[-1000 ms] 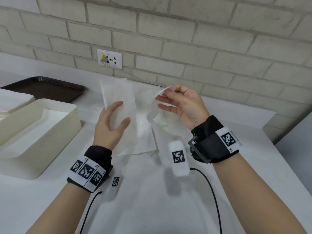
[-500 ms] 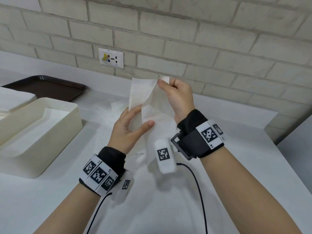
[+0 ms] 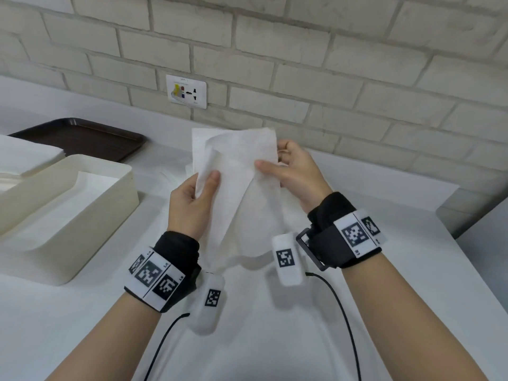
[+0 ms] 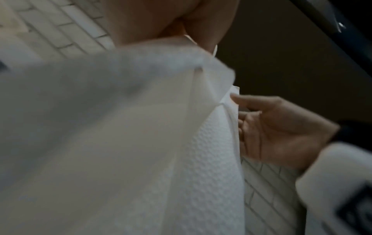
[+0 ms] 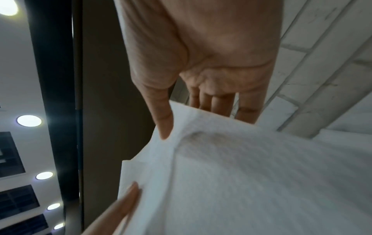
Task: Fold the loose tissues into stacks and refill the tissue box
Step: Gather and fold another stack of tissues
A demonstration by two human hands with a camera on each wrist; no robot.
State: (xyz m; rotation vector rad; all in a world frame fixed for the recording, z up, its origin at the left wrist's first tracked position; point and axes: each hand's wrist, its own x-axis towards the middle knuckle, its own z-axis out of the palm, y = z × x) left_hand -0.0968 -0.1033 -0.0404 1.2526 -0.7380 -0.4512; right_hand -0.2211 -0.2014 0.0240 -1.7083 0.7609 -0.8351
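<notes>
Both hands hold one white tissue (image 3: 242, 188) up above the table (image 3: 275, 339). My left hand (image 3: 189, 204) pinches its left edge, thumb on the near face. My right hand (image 3: 295, 174) grips the right edge, thumb across the front and fingers behind. From the head view I see the sheet partly folded, one flap slanting across the front and the lower end hanging between my wrists. On the left of the table sits the cream tissue box (image 3: 82, 213), open-topped with a white sheet inside, a dark tray (image 3: 82, 137) behind it near the brick wall (image 3: 302, 64). Only the left wrist view shows the tissue's dimpled surface and layered edge beside the right palm. Only the right wrist view shows ceiling lights (image 5: 29, 120) and my right fingers straight behind the sheet.
</notes>
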